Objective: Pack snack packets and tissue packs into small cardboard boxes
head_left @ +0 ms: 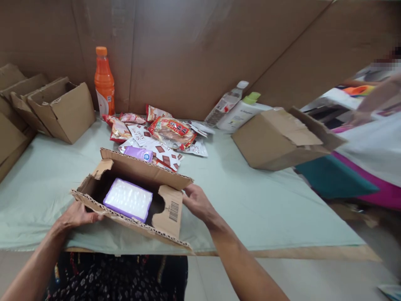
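An open cardboard box (pixel 171 215) sits at the table's near edge, its flaps raised. Inside it lies a purple-edged pack with a white top (pixel 128 198), perhaps tissues. My left hand (pixel 79 215) grips the box's near left side, thumb along the wall. At the right end my right hand (pixel 197 202) holds the box, its fingertips hidden behind the flap. Just beyond the box are a purple packet (pixel 138 154) and several snack packets, among them a red and clear bag (pixel 173 131).
An orange drink bottle (pixel 105 83) stands at the back left beside several open cardboard boxes (pixel 67 113). A clear bottle (pixel 227 102) and a white bottle with a green cap (pixel 239 115) lean near another cardboard box (pixel 266 140). A cardboard wall (pixel 188 54) closes the back. Part of a person shows at right.
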The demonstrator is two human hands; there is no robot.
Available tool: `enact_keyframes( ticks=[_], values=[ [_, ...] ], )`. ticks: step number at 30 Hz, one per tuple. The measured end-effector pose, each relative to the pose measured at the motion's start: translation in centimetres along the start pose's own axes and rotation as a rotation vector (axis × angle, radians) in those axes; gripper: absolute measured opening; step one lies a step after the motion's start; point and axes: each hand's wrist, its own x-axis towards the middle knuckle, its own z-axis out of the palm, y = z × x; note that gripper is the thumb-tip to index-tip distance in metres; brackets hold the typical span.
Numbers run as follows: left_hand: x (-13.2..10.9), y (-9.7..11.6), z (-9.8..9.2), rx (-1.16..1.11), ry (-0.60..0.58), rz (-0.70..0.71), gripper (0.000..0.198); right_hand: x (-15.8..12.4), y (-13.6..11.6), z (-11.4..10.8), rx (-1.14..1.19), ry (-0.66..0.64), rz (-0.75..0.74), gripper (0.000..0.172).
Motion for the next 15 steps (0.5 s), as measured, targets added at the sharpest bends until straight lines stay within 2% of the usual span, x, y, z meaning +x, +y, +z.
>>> enact_keyframes(
  ticks=[3,6,11,15],
  values=[
    [0.1,0.3,0.0,-0.051,-0.018,-0.020,0.084,2.1,0.9,-0.3,-0.012,0.111,0.050,0.035],
    [0.2,0.9,-0.1,-0.078,-0.019,-0.020,0.085,4.2,1.9,0.3,-0.132,0.074,-0.027,0.053],
    [0.3,2.2,-0.2,-0.084,-0.048,0.032,0.076,4.7,2.7,2.2,-0.233,-0.049,-0.089,0.034],
    [0.2,2.8,-0.2,-0.043,-0.040,0.055,0.064,3.3,2.1,2.3,-0.324,-0.084,-0.134,0.038]
  ],
)
